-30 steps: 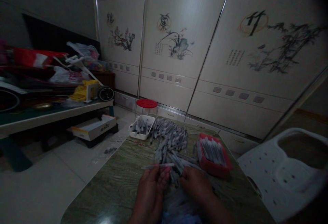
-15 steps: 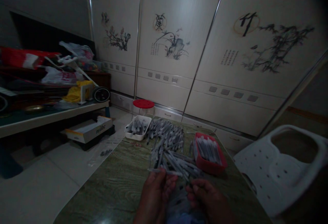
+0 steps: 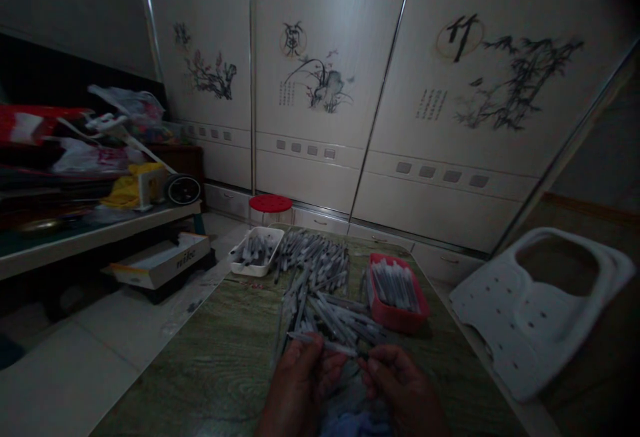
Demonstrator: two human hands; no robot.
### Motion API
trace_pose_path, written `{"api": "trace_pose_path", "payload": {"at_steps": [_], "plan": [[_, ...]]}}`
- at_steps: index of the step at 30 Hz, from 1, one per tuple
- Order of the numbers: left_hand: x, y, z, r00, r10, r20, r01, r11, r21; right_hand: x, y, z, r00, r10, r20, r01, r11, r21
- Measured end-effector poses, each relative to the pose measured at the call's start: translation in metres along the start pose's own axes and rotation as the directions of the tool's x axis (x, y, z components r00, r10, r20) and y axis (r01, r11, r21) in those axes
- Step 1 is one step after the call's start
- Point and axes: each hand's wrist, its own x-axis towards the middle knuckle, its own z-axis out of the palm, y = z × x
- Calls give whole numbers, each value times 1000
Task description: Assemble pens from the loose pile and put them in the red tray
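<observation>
My left hand (image 3: 303, 373) is closed around a slim, pale pen (image 3: 330, 345), which lies nearly level across the fingers. At the pen's right end, my right hand (image 3: 400, 377) pinches a small dark piece that looks like a pen cap (image 3: 363, 355). The cap meets the end of the pen; how far it covers it I cannot tell. Just beyond both hands spreads a heap of similar pens (image 3: 320, 267). Something bluish, perhaps cloth (image 3: 353, 423), shows below and between my hands, blurred and partly hidden.
On the green wood-grain table (image 3: 200, 357) stand a white tray (image 3: 263, 269) of small dark parts at the back left and a red basket (image 3: 400, 319) of pens at right. A red stool (image 3: 271, 204) is behind; a white plastic chair (image 3: 525, 350) stands to the right.
The dark cap in my right hand has come to the pen's right end; before, the two were apart. The view has turned a little to the right.
</observation>
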Motion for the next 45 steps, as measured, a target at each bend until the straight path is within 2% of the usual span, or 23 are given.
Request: {"api": "trace_pose_path", "payload": {"at_steps": [7, 14, 20, 25, 30, 37, 42, 45], "plan": [[0, -2, 2, 1000, 5, -8, -5, 1000, 7, -3, -3, 2, 999, -45, 19, 47, 990, -135], [0, -2, 0, 1000, 2, 31, -3, 999, 37, -3, -6, 0, 998, -16, 60, 29, 977, -212], [0, -3, 1, 1000, 7, 14, -8, 999, 37, -4, -8, 3, 998, -35, 51, 46, 972, -230], [0, -2, 1, 999, 8, 38, -10, 999, 53, -6, -4, 7, 997, -81, -9, 77, 973, -219], [-1, 0, 2, 998, 3, 65, -7, 998, 67, -7, -6, 5, 996, -75, 56, 88, 961, -262], [-3, 1, 3, 998, 19, 59, -23, 998, 56, -6, -2, 6, 997, -27, 65, 40, 978, -207], [-2, -3, 4, 998, 30, 50, -34, 997, 65, -9, 5, 8, 997, -71, -11, 67, 976, -207], [0, -7, 2, 997, 47, 67, -53, 995, 81, -11, 7, 8, 996, -88, -17, 80, 960, -269]]}}
